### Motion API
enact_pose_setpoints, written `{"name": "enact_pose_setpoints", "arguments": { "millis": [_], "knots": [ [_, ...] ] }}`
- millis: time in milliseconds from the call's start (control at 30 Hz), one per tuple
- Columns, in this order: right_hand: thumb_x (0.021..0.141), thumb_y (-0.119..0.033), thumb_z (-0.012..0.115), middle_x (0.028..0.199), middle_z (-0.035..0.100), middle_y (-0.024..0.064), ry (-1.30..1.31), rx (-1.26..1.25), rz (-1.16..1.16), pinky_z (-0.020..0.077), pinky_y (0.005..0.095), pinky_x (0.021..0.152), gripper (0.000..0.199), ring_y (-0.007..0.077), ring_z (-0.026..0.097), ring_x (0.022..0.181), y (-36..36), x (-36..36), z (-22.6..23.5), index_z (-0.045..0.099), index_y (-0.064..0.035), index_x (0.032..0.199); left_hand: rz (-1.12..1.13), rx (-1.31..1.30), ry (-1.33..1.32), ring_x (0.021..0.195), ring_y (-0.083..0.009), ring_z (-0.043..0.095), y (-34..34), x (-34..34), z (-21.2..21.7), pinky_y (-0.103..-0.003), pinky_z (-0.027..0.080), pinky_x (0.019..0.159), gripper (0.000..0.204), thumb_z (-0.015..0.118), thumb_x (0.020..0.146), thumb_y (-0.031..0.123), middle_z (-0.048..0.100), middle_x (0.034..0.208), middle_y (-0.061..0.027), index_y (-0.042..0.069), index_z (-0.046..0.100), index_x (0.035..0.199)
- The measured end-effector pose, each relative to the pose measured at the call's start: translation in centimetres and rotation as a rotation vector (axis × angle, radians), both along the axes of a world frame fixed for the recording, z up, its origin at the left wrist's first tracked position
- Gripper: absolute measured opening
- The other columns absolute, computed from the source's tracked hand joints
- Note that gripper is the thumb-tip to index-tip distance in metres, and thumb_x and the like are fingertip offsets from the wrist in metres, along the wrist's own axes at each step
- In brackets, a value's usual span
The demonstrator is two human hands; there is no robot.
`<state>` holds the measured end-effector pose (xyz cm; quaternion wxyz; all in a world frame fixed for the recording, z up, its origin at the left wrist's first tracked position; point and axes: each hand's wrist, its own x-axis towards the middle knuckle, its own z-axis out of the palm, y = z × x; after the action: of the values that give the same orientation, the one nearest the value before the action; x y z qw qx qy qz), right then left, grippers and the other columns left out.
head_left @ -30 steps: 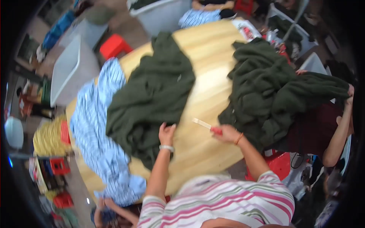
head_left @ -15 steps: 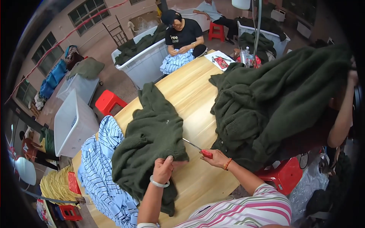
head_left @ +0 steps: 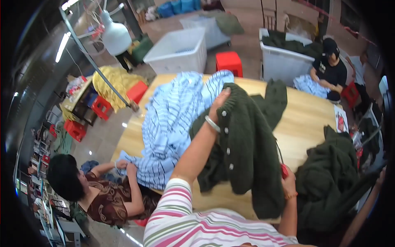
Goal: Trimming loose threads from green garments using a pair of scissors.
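My left hand [head_left: 218, 106] is closed on the ribbed edge of a dark green knitted cardigan [head_left: 251, 144], lifting it so that its button front hangs down over the table. In my right hand [head_left: 289, 183] is a red-handled tool [head_left: 284, 171] with a thin metal shaft, its exact kind unclear. That hand is beside the cardigan's right side, and the shaft's far end runs close to the cloth. Left of the cardigan lies a heap of light blue striped shirts [head_left: 170, 111]. Another dark green garment [head_left: 329, 173] is heaped on the table's right side.
A co-worker [head_left: 105, 193] at the lower left handles the striped cloth. Another person's arm [head_left: 366, 206] reaches the right-hand garment. A seated person [head_left: 329, 70] works across the wooden table [head_left: 304, 111]. White bins [head_left: 181, 51] and a red stool [head_left: 229, 64] stand beyond; a lamp [head_left: 115, 33] hangs left.
My view has turned left. My left hand has raised the cardigan off the table, and its buttons now show. The right hand still holds the red-handled tool. The co-worker at lower left has come into view.
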<state>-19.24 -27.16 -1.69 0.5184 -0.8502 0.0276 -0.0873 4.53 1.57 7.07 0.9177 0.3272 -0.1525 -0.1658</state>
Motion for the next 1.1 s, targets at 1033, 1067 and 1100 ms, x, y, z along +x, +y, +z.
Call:
{"name": "enact_pose_setpoints", "arguments": {
  "millis": [1033,1067,1100],
  "knots": [
    [0.084,-0.032,0.058,0.082,0.064,0.0179,0.379,-0.521,0.185,0.0473,0.0463,0.074,0.027,0.0378,0.061,0.082,8.1,2.9,2.7,0.059,-0.0137,0.104,0.062,0.646,0.255,0.067,-0.0188,0.065,-1.0,-4.4,-12.3,-0.028,0.058,0.061,0.013,0.059,0.088,0.011,0.062,0.08,-0.0082,-0.002,0.057,0.092],
    [0.083,-0.032,0.058,0.082,0.065,0.018,0.387,-0.52,0.187,0.0471,0.0466,0.075,0.027,0.0386,0.061,0.082,8.2,3.5,3.0,0.059,-0.013,0.102,0.06,0.637,0.22,0.071,-0.0199,0.065,-1.3,-3.4,-12.3,-0.03,0.059,0.066,0.013,0.059,0.088,0.009,0.062,0.082,-0.0082,-0.003,0.057,0.094],
    [0.083,-0.032,0.058,0.082,0.065,0.018,0.385,-0.518,0.171,0.0471,0.0466,0.075,0.027,0.0386,0.061,0.082,8.1,3.8,3.0,0.059,-0.013,0.102,0.047,0.638,0.21,0.071,-0.0199,0.065,-1.7,-3.0,-12.3,-0.03,0.059,0.066,0.013,0.059,0.088,0.009,0.062,0.082,-0.0082,-0.003,0.057,0.094]
  ]
}}
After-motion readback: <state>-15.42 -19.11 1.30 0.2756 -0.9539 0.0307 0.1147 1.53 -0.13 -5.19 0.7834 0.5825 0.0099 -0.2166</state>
